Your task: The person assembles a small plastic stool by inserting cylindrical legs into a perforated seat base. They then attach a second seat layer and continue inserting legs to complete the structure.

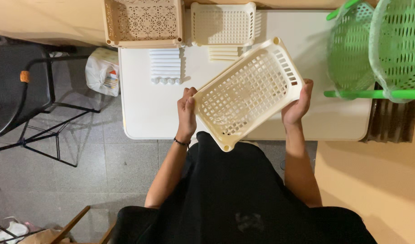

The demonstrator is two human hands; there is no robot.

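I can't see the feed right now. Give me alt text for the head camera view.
Seen from above, a person holds a cream perforated basket tilted over a white table, the left hand and right hand gripping opposite sides. Farther back lie white tubes, a beige patterned basket and another cream basket; green baskets stand at the right.

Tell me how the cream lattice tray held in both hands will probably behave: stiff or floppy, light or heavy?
The cream lattice tray probably stays stiff: it keeps its shape, tilted, gripped only at two ends by the left hand and right hand. It is likely light, being mostly open holes. The smooth plastic may slip somewhat.
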